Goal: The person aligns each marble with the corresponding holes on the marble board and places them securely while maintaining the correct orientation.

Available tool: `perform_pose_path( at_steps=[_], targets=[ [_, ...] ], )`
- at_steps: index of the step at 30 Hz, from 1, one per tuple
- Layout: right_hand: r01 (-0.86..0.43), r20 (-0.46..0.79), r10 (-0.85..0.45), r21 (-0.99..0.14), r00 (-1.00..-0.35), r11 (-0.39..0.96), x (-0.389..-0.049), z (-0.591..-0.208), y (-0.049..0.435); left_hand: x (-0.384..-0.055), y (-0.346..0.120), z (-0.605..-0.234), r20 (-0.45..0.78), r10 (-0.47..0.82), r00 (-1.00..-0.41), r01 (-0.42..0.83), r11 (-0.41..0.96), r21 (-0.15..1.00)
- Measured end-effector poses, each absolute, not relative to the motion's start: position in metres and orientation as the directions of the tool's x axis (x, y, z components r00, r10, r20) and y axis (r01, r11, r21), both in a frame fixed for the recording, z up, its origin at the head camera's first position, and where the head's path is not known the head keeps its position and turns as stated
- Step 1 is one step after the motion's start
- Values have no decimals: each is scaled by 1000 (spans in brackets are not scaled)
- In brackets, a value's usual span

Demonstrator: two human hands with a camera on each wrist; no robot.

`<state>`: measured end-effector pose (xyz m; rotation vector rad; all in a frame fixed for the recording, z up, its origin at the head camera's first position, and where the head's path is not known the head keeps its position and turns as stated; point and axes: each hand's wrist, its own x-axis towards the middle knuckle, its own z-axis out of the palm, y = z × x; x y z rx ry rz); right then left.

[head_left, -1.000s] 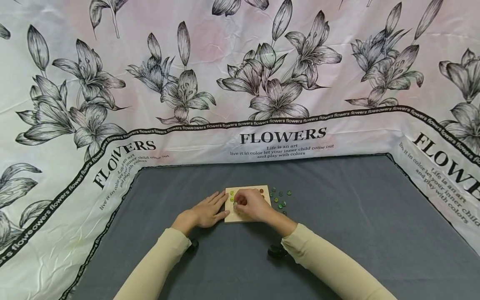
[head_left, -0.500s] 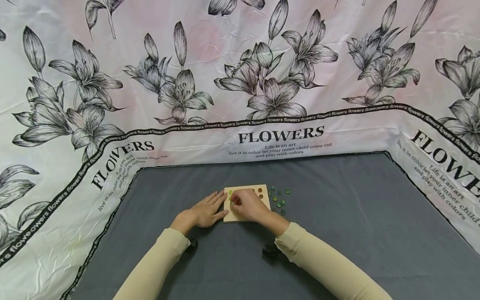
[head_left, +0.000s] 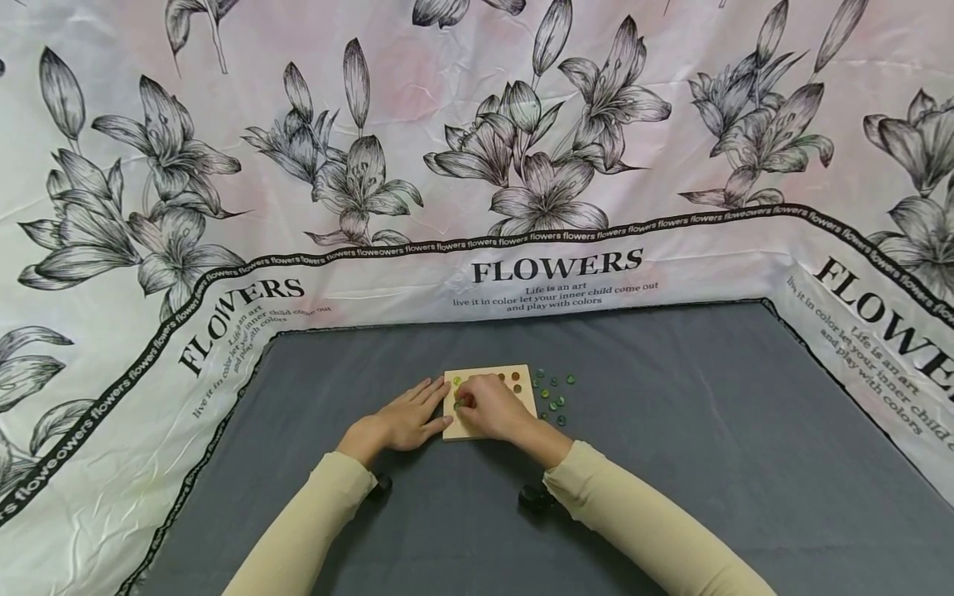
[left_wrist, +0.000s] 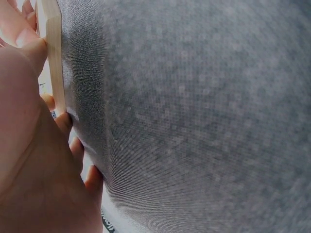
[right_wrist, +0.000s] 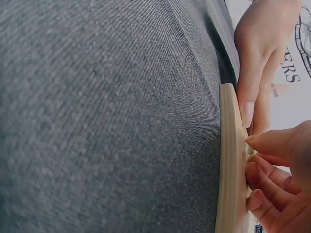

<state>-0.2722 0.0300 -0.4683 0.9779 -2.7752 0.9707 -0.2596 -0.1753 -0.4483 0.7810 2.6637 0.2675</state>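
A square wooden board (head_left: 465,430) lies on the grey cloth, with small round pieces set in hollows: a yellow-green marble (head_left: 458,381) at the far left corner and brown ones (head_left: 516,377) at the far right. My left hand (head_left: 402,420) lies flat with spread fingers against the board's left edge. Over the board's left part, my right hand (head_left: 493,406) pinches a small greenish glass marble (right_wrist: 249,148) between thumb and fingers, close to the surface. That hand covers the middle of the board. In the left wrist view, the board's pale edge (left_wrist: 54,63) touches the left thumb.
Several loose green glass marbles (head_left: 553,393) are scattered on the cloth just right of the board. Grey cloth (head_left: 671,430) spreads around it. Behind hangs a white fabric (head_left: 402,298) printed with flowers and lettering.
The right hand has shifted slightly toward the near left part of the board, staying low over it. My left hand keeps its place at the edge. The head view has drifted slightly.
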Motion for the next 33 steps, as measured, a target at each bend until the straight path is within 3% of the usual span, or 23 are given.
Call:
perform_pose_path(
  at_steps=[20,25,33],
  targets=[
    [-654,253,-636,-529,-729,540,-250,-440,73,-260,-177,-456,-270,534,-801,471,841,265],
    [-640,247,-621,-528,-744,558,-248,-431,90,-265,-178,-466,-252,525,-813,466,846,259],
    [-623,269,-582,-528,-767,577,-247,-424,121,-259,-176,-453,-262,540,-800,478,837,267]
  ],
)
